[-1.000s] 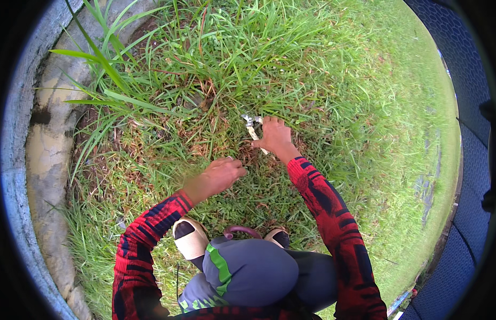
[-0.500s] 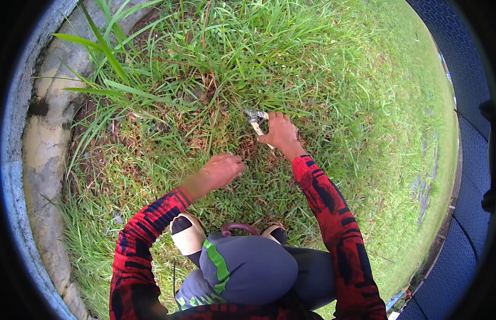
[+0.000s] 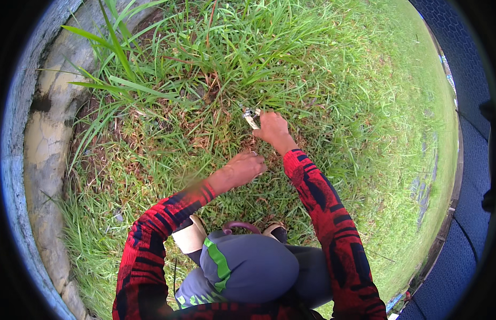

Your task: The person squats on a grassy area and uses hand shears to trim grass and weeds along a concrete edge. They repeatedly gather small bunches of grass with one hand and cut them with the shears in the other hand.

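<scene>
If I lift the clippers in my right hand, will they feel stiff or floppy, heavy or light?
Probably stiff: the clippers have a shiny metal-looking head and straight pale handle. Likely light too, being small enough for your right hand to grip alone.

Downward fisheye view from head-height

We had open room above the low grass (image 3: 386, 176) right of our right hand (image 3: 273, 126); tall blades (image 3: 117, 50) and a concrete edging (image 3: 45, 149) obstructed the left, our knee (image 3: 248, 269) the near side.
</scene>
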`<control>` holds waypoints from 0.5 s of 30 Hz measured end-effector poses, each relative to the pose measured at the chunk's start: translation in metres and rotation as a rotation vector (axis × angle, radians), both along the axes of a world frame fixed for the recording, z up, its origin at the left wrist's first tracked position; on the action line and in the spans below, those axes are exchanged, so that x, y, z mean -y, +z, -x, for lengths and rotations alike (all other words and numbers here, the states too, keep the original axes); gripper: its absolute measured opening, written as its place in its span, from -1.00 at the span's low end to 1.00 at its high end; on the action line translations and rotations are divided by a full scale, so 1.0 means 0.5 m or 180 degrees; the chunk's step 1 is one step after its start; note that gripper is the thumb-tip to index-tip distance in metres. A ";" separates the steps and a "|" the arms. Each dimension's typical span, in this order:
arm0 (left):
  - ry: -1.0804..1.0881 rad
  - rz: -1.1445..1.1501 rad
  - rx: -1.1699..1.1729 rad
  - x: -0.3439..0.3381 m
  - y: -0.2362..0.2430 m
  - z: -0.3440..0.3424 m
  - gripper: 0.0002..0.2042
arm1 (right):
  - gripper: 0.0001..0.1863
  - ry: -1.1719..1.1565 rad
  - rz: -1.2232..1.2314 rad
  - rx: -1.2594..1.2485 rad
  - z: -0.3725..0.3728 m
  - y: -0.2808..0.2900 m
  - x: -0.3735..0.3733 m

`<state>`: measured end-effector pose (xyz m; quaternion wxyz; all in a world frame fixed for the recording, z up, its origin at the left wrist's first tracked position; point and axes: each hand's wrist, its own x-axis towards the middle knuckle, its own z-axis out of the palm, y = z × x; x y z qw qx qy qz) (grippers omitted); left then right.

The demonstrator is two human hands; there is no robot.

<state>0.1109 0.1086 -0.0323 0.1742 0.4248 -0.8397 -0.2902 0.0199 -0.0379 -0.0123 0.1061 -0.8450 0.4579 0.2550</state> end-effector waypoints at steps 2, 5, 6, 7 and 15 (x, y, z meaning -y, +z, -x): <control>-0.0114 -0.0042 0.0071 -0.001 -0.002 0.002 -0.88 | -0.19 -0.0067 0.0250 0.0041 -0.005 0.007 -0.009; -0.0203 -0.0105 0.0135 -0.003 -0.010 0.009 -0.88 | -0.08 -0.0321 -0.0187 0.0097 -0.028 0.015 -0.005; -0.0198 -0.0127 0.0111 -0.005 -0.015 0.012 -0.88 | -0.07 -0.0331 -0.0202 0.0150 -0.034 0.016 -0.006; -0.0191 -0.0149 0.0083 -0.006 -0.019 0.015 -0.88 | -0.08 -0.0338 -0.0211 0.0153 -0.040 0.015 -0.007; -0.0156 -0.0021 -0.0091 -0.008 -0.039 0.030 -0.87 | -0.45 -0.0302 -0.0148 0.0536 -0.037 0.003 -0.011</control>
